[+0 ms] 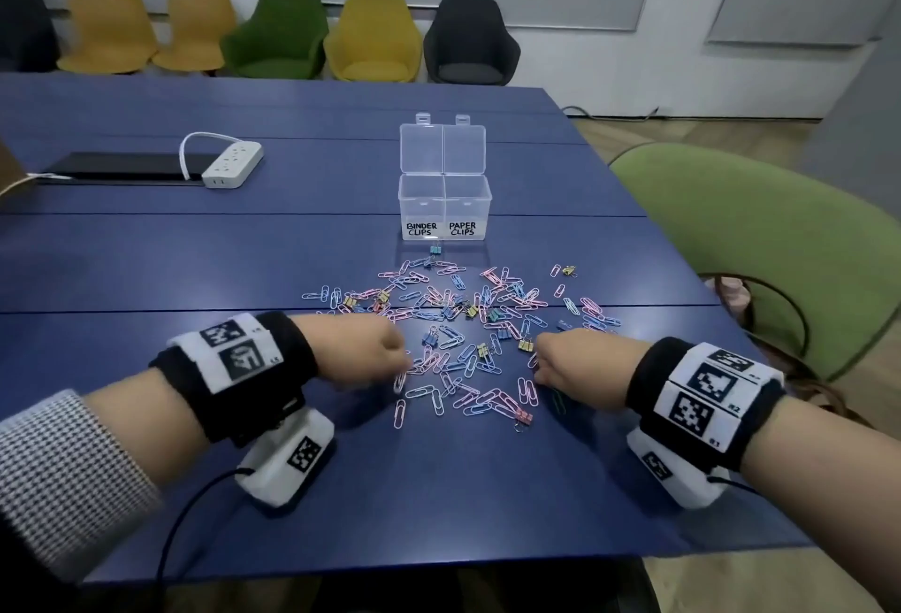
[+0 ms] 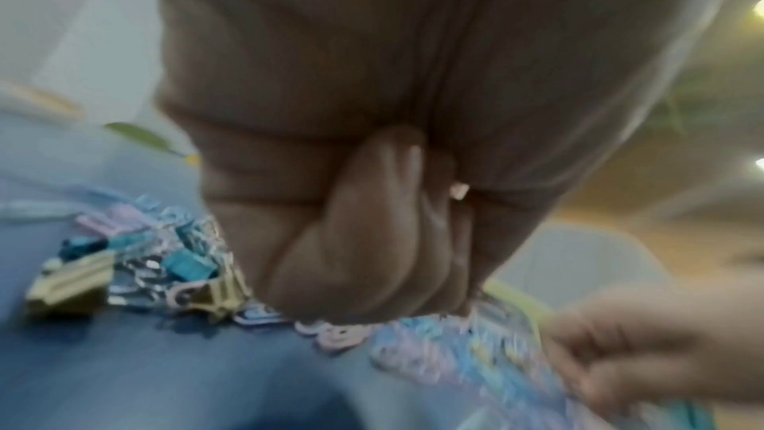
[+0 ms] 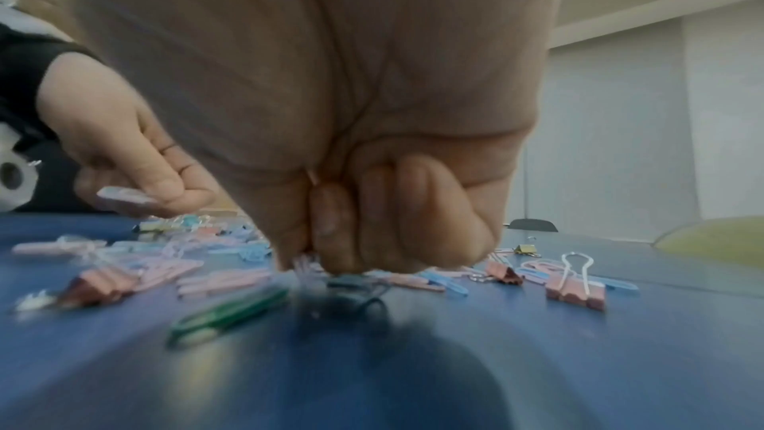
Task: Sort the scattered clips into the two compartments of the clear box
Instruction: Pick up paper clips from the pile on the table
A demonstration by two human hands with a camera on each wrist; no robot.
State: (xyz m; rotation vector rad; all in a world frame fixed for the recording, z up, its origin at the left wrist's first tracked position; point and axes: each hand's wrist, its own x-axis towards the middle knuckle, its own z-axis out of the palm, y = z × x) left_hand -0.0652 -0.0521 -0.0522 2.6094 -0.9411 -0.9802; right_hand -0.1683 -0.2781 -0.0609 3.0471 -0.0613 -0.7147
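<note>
Fingers (image 3: 372,214) of the right hand (image 1: 580,361) are curled tight into the palm, their tips down on the clips (image 1: 458,334) at the right edge of the pile; whether they pinch one cannot be told. The left hand (image 1: 363,349) is also curled, knuckles bent under, and the right wrist view shows its thumb and forefinger pinching a pale paper clip (image 3: 124,196) just above the pile's left edge. Both hands sit low over a large blue table (image 1: 244,261) that fills most of the head view. A green chair (image 1: 760,242) stands at the table's right side, and a row of yellow, green and black chairs (image 1: 287,34) lines the far wall. Beyond the pile, well apart from the hands, stands the clear box (image 1: 443,207) with its lid up; its left compartment is labelled BINDER CLIPS and its right PAPER CLIPS. A white power strip (image 1: 233,163) lies far left beside a flat black panel (image 1: 127,166). The clips lie scattered between the box and the hands: mostly pink, blue and white paper clips, with small coloured binder clips mixed in. One green paper clip (image 3: 231,313) lies just nearer than the right hand, and a pink binder clip (image 3: 574,290) sits to its right.
</note>
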